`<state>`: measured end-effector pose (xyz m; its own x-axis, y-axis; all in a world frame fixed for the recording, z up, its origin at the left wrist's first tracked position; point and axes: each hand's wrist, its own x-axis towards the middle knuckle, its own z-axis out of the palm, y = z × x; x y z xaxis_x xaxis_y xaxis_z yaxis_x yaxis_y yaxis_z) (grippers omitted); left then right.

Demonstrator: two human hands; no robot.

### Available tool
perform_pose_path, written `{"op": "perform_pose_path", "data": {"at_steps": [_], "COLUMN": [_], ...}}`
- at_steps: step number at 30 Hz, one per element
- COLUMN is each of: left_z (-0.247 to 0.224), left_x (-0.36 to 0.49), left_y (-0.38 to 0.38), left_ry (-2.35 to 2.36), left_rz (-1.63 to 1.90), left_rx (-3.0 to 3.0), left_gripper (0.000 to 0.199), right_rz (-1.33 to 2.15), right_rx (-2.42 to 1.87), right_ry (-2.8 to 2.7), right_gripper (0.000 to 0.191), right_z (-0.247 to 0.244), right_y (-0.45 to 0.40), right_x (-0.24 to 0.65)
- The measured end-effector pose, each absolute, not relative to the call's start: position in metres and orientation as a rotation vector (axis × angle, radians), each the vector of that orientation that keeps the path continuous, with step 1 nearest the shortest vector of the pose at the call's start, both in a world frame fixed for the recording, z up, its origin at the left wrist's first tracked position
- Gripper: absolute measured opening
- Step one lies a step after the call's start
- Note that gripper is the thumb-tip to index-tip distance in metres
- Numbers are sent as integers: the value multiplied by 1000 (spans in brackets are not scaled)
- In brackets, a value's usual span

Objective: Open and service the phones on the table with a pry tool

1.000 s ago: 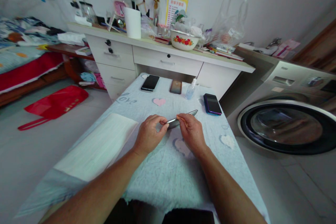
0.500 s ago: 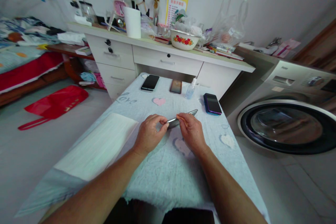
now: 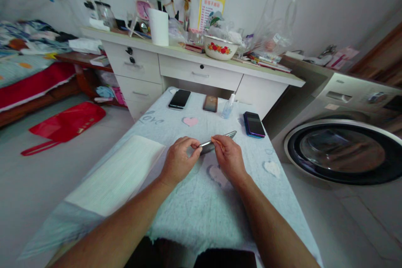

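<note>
Both hands hold a thin silver-edged phone (image 3: 207,147) over the middle of the cloth-covered table, tilted with its edge toward me. My left hand (image 3: 179,158) pinches its left end between thumb and fingers. Along the near edge, my right hand (image 3: 230,155) is closed on the phone, thumb and fingertips pressed to it; whether a small thing is also between them is hidden. Beyond my hands stands a clear spray bottle (image 3: 228,107). A dark phone with a purple-blue rim (image 3: 254,124) lies to the right, and another black phone (image 3: 180,99) at the far left.
White paper towel (image 3: 116,176) lies along the table's left side. A blurred-out rectangular item (image 3: 210,103) rests near the far edge. Behind is a white desk (image 3: 201,71) bearing a flowered enamel bowl (image 3: 220,48). At the right stands a washing machine (image 3: 342,92); a red bag (image 3: 69,123) lies on the floor.
</note>
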<state>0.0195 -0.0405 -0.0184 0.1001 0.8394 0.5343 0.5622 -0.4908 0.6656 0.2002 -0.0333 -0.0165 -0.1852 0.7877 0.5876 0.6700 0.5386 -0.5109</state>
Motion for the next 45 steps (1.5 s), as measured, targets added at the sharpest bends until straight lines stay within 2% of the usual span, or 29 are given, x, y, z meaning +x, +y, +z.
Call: {"op": "perform_pose_path", "data": {"at_steps": [45], "left_z": [-17], "left_x": [19], "left_y": [-41], "left_ry": [1389], "left_rz": [1347], "left_rx": [2099], "left_gripper": [5], "right_rz": [209], "right_rx": [-1207], "right_ry": [-1884], "right_gripper": [22], "right_z": [-16], "right_y": [-33], "right_x": [201]}}
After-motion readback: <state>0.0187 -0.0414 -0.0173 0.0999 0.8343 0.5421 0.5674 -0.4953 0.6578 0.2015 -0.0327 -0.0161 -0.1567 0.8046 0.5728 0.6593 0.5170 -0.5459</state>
